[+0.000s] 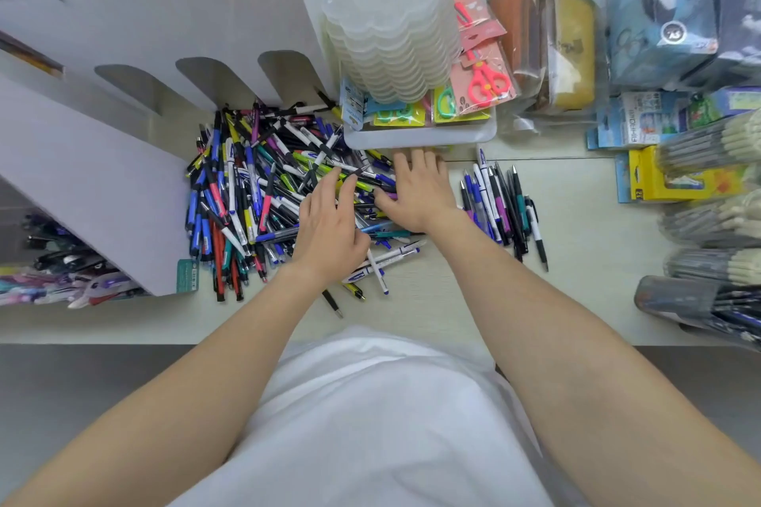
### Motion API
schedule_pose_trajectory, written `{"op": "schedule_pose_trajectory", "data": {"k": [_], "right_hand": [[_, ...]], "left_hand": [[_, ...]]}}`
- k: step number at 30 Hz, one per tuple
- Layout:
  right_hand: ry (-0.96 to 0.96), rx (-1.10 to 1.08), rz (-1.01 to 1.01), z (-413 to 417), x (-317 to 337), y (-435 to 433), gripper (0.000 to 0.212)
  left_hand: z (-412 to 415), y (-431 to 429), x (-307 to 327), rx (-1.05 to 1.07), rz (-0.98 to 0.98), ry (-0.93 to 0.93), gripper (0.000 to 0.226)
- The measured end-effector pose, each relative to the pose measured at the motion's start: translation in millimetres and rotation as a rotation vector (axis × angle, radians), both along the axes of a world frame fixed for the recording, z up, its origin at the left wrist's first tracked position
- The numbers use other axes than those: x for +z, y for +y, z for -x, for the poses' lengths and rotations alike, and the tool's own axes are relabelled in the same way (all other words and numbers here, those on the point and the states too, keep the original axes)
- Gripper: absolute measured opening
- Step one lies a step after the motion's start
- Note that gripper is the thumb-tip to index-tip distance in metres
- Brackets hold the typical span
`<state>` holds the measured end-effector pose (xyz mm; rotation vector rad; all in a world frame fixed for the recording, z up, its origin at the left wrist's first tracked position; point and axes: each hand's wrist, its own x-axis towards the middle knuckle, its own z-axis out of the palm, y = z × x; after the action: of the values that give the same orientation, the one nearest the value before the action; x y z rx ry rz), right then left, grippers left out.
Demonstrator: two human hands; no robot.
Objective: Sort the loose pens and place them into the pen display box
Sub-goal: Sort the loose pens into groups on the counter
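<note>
Pile of loose pens point(263, 193) lies on the light table point(576, 259), mixed colours: blue, black, white, red, yellow-green, all crossing each other. L hand point(329, 226) is over the pile's near-right part, palm down, fingers spread and straight, tips touching pens, nothing pinched. R hand point(418, 193) is at the pile's right edge, palm down, fingers straight and close together pointing away from the person, thumb out toward the pile, lying flat on a few pens; no grip on any. Just right of the pile, apart from it, a small row of pens point(500, 206) lies roughly parallel, tips toward the person. White pen display box point(103, 161) w/ arched cut-outs stands touching the pile's left and back side; its arched slots look bare. Behind the pile's right end sits a white tray point(420, 134) w/ a stack of clear plastic lids point(391, 12) and carded kids' scissors point(486, 78). Far right of the pile: a yellow box point(667, 177) and bagged pen bundles point(716, 148).
</note>
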<state>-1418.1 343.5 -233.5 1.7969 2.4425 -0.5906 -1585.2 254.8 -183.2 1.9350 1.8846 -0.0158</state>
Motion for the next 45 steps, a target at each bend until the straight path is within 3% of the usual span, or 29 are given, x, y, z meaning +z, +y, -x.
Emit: {"op": "schedule_pose_trajectory", "data": {"k": [5, 10, 14, 20, 24, 30, 34, 40, 45], "right_hand": [[0.016, -0.073, -0.048, 8, 3, -18, 0.072], [0.031, -0.199, 0.025, 14, 1, -45, 0.099], [-0.003, -0.118, 0.088, -1, 3, -37, 0.112], [-0.112, -0.057, 0.134, -11, 11, -37, 0.126], [-0.074, -0.058, 0.182, -13, 14, -50, 0.142], [-0.147, 0.024, 0.288, -15, 16, -80, 0.169], [-0.191, -0.002, 0.210, -9, 6, -98, 0.158], [-0.126, -0.095, 0.099, -29, 5, -95, 0.109], [-0.171, -0.141, 0.107, -16, 4, -103, 0.109]], "left_hand": [[10, -3, 3, -0.034, 0.024, -0.003, 0.081], [15, -8, 4, -0.100, 0.042, 0.061, 0.088], [15, -16, 4, -0.197, -0.012, 0.174, 0.109], [15, -26, -4, -0.330, 0.070, 0.317, 0.142], [15, -28, -11, -0.344, 0.012, 0.374, 0.133], [10, -20, -14, -0.270, -0.040, 0.310, 0.114], [2, -15, -17, -0.283, -0.099, 0.314, 0.098], [-10, -22, -17, -0.123, -0.188, 0.347, 0.081], [-17, -22, -21, -0.090, -0.130, 0.338, 0.082]]}}
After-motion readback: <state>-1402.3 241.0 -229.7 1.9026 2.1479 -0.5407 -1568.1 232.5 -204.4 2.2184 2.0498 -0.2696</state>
